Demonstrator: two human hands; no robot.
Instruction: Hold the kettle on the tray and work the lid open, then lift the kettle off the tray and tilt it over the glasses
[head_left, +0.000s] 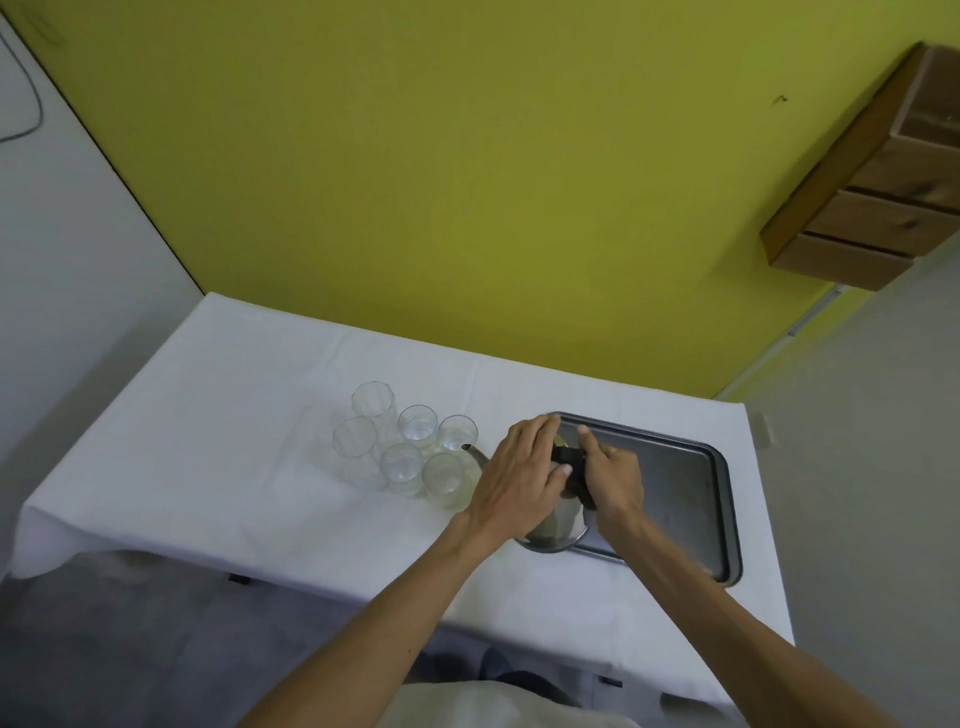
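**A:** What have I got under the hands?

**B:** A steel kettle (553, 525), sitting half over the near left rim of the dark baking tray (691, 488), its thin spout (474, 451) pointing left at the glasses. My right hand (613, 475) has its grip curled round the black handle (574, 475). My left hand (519, 475) lies over the top of the kettle with fingers fairly straight, thumb against the handle; whether it is pressing a lid I cannot tell, the hand hides it.

**A:** How will it handle?

**B:** I judge it rigid and smooth-sided, so the metal body would be slippery; the handle is the place to take it. If it holds liquid it will be heavy and pull toward the spout. How full it is, I can't see.

**A:** And what's near it?

**B:** Six clear glasses (410, 447) clustered just left of the spout, the closest one nearly touching it. They look fragile and light, easy to knock over.

**A:** The surface and room?

**B:** The surface (234, 441) wears a white cloth, creased, hanging over the near edge. Behind it is a yellow-green wall (441, 182), a white wall to the left, and wooden drawers (878, 208) mounted up on the right.
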